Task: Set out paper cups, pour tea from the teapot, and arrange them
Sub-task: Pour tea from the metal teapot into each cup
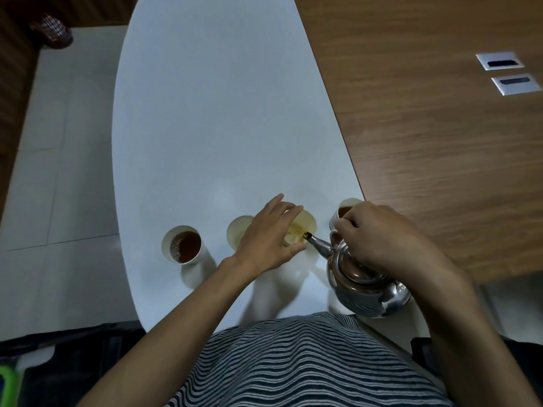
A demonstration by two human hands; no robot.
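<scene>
The teapot (363, 277), gripped by the right hand (382, 236) near the table's (205, 127) right edge, points its spout (316, 243) left over the cup (305, 227) steadied by the spread-fingered left hand (266, 239).

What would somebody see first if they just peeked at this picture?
The shiny teapot, held tipped in the right hand, its spout aimed at a cup in the middle of the row. The left hand reaches over that cup. At the left end stands a cup of dark tea on the white table.
</scene>
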